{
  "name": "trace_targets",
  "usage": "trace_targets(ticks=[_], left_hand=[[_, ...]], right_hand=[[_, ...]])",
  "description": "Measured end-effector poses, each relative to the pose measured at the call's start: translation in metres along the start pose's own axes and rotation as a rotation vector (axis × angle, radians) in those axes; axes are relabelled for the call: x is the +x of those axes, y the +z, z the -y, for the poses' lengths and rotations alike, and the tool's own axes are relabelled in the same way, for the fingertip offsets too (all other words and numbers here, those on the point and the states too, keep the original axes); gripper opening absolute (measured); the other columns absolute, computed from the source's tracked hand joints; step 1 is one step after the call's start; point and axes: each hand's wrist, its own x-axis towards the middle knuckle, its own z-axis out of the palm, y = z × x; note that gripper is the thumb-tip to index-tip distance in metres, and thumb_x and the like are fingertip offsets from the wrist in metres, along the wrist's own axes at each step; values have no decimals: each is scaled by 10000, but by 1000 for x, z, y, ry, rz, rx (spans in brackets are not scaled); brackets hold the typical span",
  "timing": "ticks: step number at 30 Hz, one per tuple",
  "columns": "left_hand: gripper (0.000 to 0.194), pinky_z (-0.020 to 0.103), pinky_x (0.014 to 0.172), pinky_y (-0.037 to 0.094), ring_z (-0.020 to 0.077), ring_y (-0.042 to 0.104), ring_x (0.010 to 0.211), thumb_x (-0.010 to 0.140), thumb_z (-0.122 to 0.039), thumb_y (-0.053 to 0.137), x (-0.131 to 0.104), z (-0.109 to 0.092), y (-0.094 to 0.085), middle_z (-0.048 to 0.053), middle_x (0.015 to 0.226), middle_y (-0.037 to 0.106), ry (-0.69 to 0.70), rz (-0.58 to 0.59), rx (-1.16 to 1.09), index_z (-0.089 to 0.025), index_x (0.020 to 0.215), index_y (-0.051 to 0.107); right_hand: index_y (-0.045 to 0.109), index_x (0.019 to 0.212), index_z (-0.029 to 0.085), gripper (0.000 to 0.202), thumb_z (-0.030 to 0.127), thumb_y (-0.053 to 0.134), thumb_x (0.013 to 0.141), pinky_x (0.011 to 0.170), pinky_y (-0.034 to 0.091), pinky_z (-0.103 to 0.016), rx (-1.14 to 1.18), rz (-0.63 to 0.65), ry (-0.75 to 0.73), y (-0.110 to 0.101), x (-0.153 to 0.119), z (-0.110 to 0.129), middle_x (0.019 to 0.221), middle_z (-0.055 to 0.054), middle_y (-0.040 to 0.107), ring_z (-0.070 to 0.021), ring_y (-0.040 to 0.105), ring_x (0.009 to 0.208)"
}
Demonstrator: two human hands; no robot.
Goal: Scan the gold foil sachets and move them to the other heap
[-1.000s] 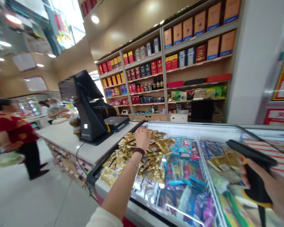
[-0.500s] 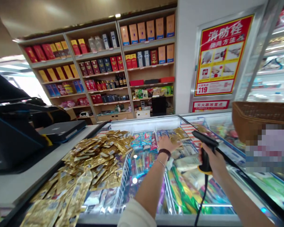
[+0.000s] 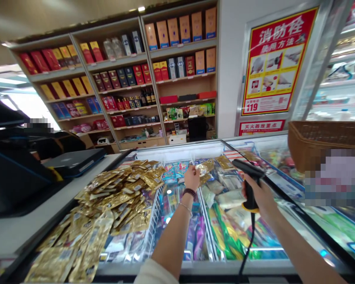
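My left hand [image 3: 192,178], with a beaded bracelet on the wrist, is closed with its fingers on the edge of a gold foil packet [image 3: 206,168] over the chest freezer. Just left of it, blue packets [image 3: 174,170] lie in a wire basket. My right hand [image 3: 262,193] grips a black barcode scanner [image 3: 249,193] with a yellow lower end, its cable hanging down. A large heap of gold foil packets [image 3: 124,193] lies on the freezer's left part. More wrapped goods, some green and yellow [image 3: 221,228], show below my hands.
On the left, a counter [image 3: 14,232] carries a dark flat device [image 3: 75,161] and a black screen unit. A brown wicker basket [image 3: 328,138] stands at the right. Shelves of boxed goods [image 3: 121,83] line the back wall, with a red poster [image 3: 279,63] beside them.
My left hand has gone from spread fingers to a closed grip on a gold packet and shifted left. My right hand and the scanner have moved slightly left.
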Motion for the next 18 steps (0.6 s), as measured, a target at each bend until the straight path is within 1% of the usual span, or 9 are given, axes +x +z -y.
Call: trace_targets(ticks=[2, 4, 7, 9, 11, 13, 15, 18], left_hand=[[162, 537, 1051, 758, 343, 908, 1055, 1023, -356, 912, -3, 6, -14, 57, 908, 856, -34, -11, -115, -263, 1090, 797], [272, 537, 984, 789, 310, 904, 967, 1012, -453, 948, -10, 13, -29, 22, 855, 826, -55, -29, -235, -267, 1098, 770], [380, 547, 1001, 803, 279, 910, 967, 999, -552, 968, -24, 23, -50, 6, 864, 824, -66, -57, -376, -265, 1097, 739], [408, 552, 1037, 801, 274, 913, 1000, 990, -570, 972, -33, 28, -59, 15, 895, 833, -74, -59, -458, -257, 1077, 724], [416, 560, 1065, 796, 275, 903, 1019, 967, -547, 993, -38, 30, -65, 17, 899, 818, -94, -40, -562, -247, 1066, 721], [428, 563, 1070, 796, 267, 880, 1001, 929, -512, 1030, -38, 31, -66, -3, 870, 775, -121, -19, -654, -241, 1081, 737], [445, 555, 1060, 799, 250, 856, 966, 907, -495, 1058, -36, 31, -64, -19, 860, 750, -134, -11, -695, -239, 1124, 766], [443, 547, 1063, 801, 220, 828, 906, 921, -503, 1060, -33, 32, -61, -29, 853, 745, -131, -4, -711, -244, 1170, 802]], right_hand=[[710, 791, 248, 749, 824, 1127, 555, 435, 484, -290, -25, 41, 9, 2, -2, -2, 625, -3, 701, -163, 613, 476], [684, 766, 258, 722, 808, 1111, 576, 430, 481, -291, -53, 86, 26, 8, -5, -6, 615, -4, 689, -162, 604, 467], [673, 757, 265, 706, 806, 1092, 582, 405, 464, -297, -77, 175, 65, 21, -13, -12, 610, 1, 670, -160, 581, 446], [701, 775, 257, 709, 825, 1083, 591, 395, 456, -299, -97, 265, 91, 30, -20, -17, 604, 6, 657, -156, 564, 429], [725, 795, 249, 719, 851, 1074, 612, 399, 463, -303, -130, 360, 112, 38, -28, -22, 602, 7, 663, -154, 555, 418], [730, 798, 251, 728, 880, 1058, 638, 407, 473, -304, -166, 431, 129, 42, -36, -25, 585, 7, 665, -156, 548, 412], [744, 804, 250, 723, 905, 1028, 692, 423, 480, -299, -189, 451, 114, 44, -45, -25, 553, 13, 649, -158, 545, 415], [775, 830, 238, 700, 890, 1018, 755, 445, 484, -286, -197, 423, 68, 45, -55, -20, 564, 9, 660, -152, 556, 432]])
